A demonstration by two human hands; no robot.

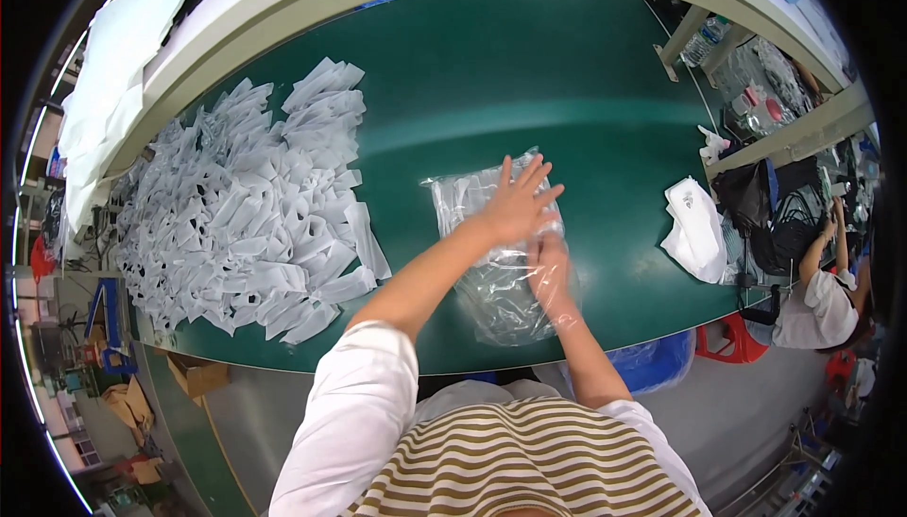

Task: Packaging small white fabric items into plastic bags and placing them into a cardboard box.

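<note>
Clear plastic bag [496, 267] lengthwise away from person

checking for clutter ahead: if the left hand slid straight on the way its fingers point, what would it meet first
Nothing close: past the edge of the clear plastic bags under the left hand, only bare green table shows, up to its pale far rim, as far as depth can be judged.

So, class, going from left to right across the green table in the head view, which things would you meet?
Heap of white folded pieces → stack of clear plastic bags, with the left hand pressed flat on it and the right hand beside it → white bag near the table's right edge.
</note>
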